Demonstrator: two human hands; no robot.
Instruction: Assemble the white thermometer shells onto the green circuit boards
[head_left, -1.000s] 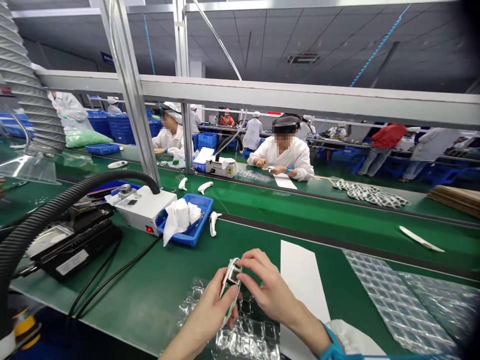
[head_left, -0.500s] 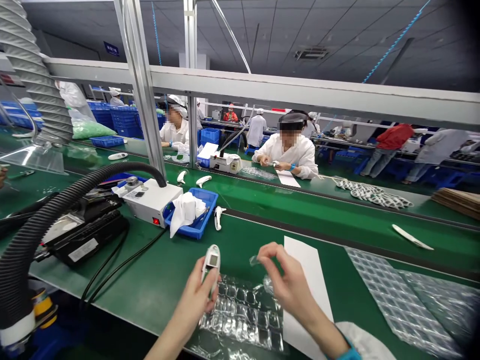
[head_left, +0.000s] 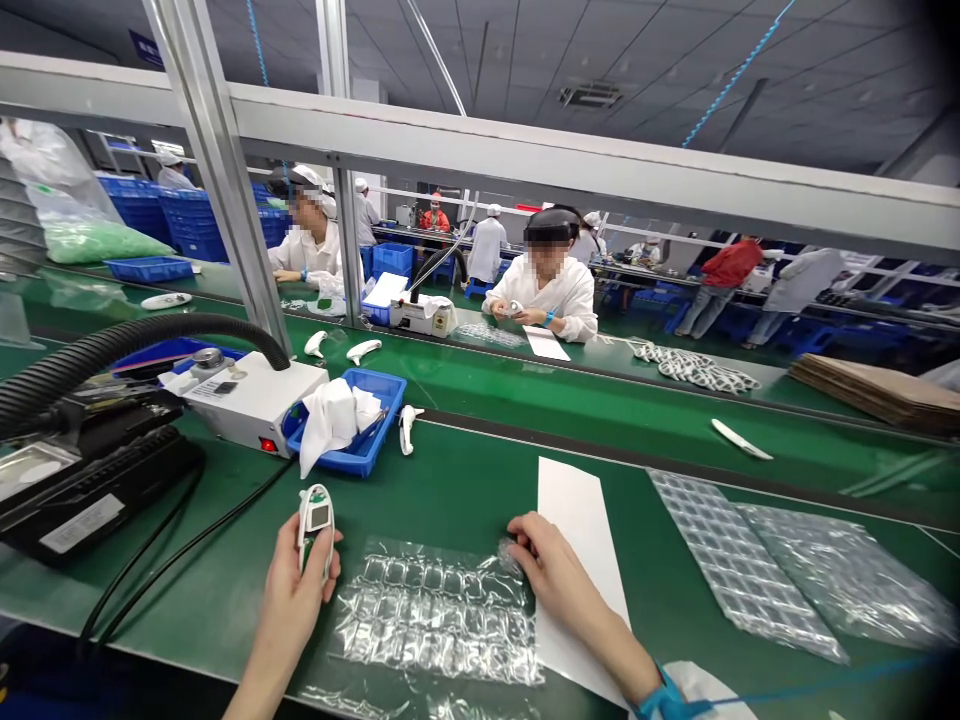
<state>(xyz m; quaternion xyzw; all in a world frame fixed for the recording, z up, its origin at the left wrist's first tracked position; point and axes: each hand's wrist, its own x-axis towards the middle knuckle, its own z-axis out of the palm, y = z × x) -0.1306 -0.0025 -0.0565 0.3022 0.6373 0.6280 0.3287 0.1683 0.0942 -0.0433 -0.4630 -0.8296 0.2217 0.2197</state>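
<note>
My left hand (head_left: 306, 565) is wrapped around a white oval device housing (head_left: 316, 520) with a small grey display and a bit of green board showing. It is held upright with the display facing me, left of a clear plastic blister sheet (head_left: 442, 615). At that sheet's upper right corner, my right hand (head_left: 551, 560) has its fingers curled together at a crumpled piece of clear film (head_left: 510, 555); the fingertips are partly hidden. A white paper sheet (head_left: 577, 520) lies under and beyond the right hand.
A blue tray (head_left: 364, 460) with white cloths stands beside a white box (head_left: 255, 405) with a black hose (head_left: 150, 335). White curved parts (head_left: 407, 430) lie around it. At right are another blister sheet (head_left: 742, 560) and plastic bags (head_left: 847, 570). A co-worker (head_left: 547, 290) sits opposite.
The view has shifted, with the bench moving left in the picture. My right hand has lowered with its small clear film to the sheet's corner. My left hand still holds the housing.
</note>
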